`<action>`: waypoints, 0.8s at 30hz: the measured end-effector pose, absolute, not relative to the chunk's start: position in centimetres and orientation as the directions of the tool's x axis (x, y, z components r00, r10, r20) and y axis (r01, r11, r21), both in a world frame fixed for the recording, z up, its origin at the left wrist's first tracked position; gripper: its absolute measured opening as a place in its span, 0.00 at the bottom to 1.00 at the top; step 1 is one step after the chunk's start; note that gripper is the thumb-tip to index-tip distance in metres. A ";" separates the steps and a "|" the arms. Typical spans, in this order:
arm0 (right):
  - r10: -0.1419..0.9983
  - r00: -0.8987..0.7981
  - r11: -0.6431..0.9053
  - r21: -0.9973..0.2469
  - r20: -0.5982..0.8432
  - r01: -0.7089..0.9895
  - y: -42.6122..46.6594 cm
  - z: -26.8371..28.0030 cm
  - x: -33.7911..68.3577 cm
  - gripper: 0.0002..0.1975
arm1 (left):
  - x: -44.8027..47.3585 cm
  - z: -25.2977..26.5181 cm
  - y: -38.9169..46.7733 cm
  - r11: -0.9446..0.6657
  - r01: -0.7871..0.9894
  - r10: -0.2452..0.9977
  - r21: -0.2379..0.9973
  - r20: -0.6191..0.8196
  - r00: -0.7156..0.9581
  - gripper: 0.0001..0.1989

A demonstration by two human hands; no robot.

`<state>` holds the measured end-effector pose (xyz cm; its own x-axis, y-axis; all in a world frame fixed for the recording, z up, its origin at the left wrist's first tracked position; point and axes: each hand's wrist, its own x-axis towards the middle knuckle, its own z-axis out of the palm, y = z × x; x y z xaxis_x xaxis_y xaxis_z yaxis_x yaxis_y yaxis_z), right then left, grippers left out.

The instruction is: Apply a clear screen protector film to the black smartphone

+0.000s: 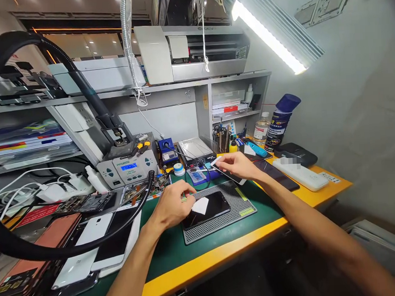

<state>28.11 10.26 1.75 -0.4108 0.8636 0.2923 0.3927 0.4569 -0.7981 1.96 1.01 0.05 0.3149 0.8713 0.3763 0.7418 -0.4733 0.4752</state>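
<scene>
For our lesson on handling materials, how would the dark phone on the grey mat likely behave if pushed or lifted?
The dark phone would probably stay stiff, being a flat slab. Its glossy face may be slippery to pinch. Lying flat on the grey mat, it would likely slide rather than roll or tip.

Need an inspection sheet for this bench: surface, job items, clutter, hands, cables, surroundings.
Surface: green mat on a yellow-edged bench.
Job's things: black phone lying on a grey perforated pad, small white sheet on its top face.
Clutter: white phone panels, salmon-coloured covers and circuit boards at left; white slab and spray can at right.
Hands: left hand, fingers curled, at the phone's left end beside the sheet; right hand near the pad's far edge, its hold unclear.
Cables: white cables at left; black hose looping across the view there.
Surroundings: grey shelves behind, tube lamp overhead.
</scene>
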 end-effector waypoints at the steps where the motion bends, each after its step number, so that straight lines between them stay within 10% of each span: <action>1: 0.854 -0.412 0.485 -0.771 0.317 0.412 9.2 1.7 27.9 0.18 | 1.4 0.0 1.3 -0.440 0.774 0.876 0.455 0.408 0.258 0.10; 9: 0.566 -0.779 0.824 -0.158 0.272 0.544 -2.1 -1.6 23.6 0.25 | -0.5 -0.6 1.9 -0.346 0.853 0.864 0.390 0.488 0.127 0.09; 24: 0.739 -0.641 0.670 -0.122 0.207 0.733 -2.1 -3.1 25.5 0.26 | -0.2 -0.3 1.6 -0.387 0.844 0.832 0.372 0.535 0.146 0.09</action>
<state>25.49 -2.14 -3.08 -0.6410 0.7391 0.2068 0.7326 0.6696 -0.1222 -0.24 1.58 -0.28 0.1463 0.8322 0.5348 0.8436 -0.3873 0.3719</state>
